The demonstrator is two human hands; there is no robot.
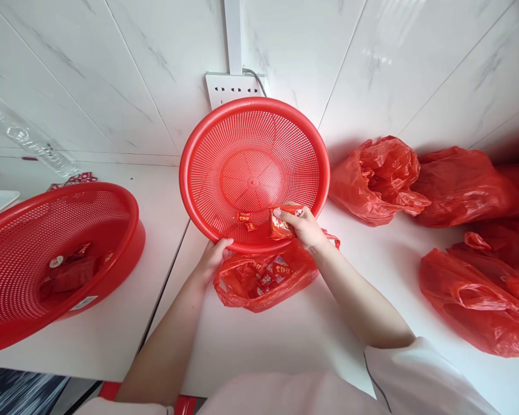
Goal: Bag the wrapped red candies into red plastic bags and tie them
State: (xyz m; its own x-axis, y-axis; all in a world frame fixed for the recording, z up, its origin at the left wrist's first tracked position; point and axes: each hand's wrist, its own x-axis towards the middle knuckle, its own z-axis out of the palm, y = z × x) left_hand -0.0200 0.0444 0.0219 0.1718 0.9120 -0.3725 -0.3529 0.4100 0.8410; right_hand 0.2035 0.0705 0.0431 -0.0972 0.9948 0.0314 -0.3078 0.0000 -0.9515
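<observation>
A red perforated basket (253, 167) is tilted toward me in the middle, with two small red packets (244, 218) near its lower rim. My left hand (216, 256) grips that rim at its lower left, thumb over the edge. In my right hand (300, 225), at the lower right of the basket, is a larger red packet (280, 223), held under the thumb. Just below the rim lies an open red plastic bag (263, 294) containing several small red packets (268, 279).
Another red basket (116, 213) with some packets stands at the left. A clear plastic bottle (38, 147) lies behind it. Several filled red bags (471, 187) sit at the right. A white power strip (233, 86) is against the tiled wall.
</observation>
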